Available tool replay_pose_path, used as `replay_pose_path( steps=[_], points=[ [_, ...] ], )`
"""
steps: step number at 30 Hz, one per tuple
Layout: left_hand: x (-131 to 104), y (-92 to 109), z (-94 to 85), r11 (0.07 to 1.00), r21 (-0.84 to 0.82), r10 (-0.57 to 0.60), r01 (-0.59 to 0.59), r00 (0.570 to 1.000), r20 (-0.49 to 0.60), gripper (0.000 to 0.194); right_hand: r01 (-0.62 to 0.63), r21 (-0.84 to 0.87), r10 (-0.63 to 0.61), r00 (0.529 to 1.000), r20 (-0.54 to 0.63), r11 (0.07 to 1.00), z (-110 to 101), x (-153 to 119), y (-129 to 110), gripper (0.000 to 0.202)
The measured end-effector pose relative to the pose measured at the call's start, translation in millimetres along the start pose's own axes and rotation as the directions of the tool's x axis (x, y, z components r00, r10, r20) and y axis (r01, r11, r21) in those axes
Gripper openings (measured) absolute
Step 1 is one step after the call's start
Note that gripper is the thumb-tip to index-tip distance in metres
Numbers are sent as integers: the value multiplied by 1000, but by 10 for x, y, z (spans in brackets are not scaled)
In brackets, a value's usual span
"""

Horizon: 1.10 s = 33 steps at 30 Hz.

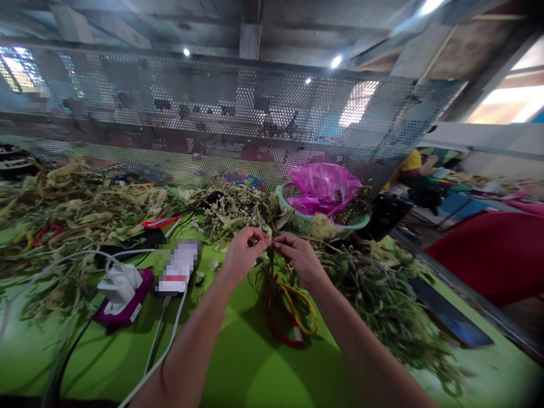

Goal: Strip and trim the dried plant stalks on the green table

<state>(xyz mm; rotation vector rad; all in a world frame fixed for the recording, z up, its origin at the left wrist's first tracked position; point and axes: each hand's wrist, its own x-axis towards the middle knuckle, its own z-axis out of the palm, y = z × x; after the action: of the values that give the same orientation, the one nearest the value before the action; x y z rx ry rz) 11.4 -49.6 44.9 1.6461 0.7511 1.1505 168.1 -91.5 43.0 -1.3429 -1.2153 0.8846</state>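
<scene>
My left hand (247, 252) and my right hand (297, 255) meet above the green table, thumbs and fingertips pinched together. Between them is a small piece of withered plant (271, 258), its greenish part hanging below the fingertips; its exact shape is too small to make out. Just beneath, a tool with one red and one yellow loop handle (312, 320) lies on the table, probably scissors or snips, with its working end hidden. A heap of dried leaves and stalks (233, 209) sits right behind my fingers.
A mint-green basket (293, 221) holds a magenta plastic bag (325, 187). Greener wilted plants (382, 289) lie right, by a dark phone (450, 314). On the left are a lit phone (178, 266), a purple power strip (127, 314), cables and a red cutter (161, 222). Perforated metal (204, 113) stands behind.
</scene>
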Motion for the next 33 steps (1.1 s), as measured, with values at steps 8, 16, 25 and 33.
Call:
replay_pose_path(
  steps=[8,16,25,33],
  points=[
    [26,-101,35,990,-85,-110,114,992,58,28,8,-43,-4,995,100,999,12,15,38,22],
    [72,-263,12,986,45,-166,162,980,110,11,313,-620,-262,949,176,719,-239,-19,-137,13],
    [36,-314,115,992,-5,-123,126,976,181,21,475,-629,-459,865,203,616,-69,-113,-170,12],
    [33,-276,86,852,-375,-295,364,927,230,38,497,-189,-473,867,157,847,-195,-52,-203,10]
  ],
)
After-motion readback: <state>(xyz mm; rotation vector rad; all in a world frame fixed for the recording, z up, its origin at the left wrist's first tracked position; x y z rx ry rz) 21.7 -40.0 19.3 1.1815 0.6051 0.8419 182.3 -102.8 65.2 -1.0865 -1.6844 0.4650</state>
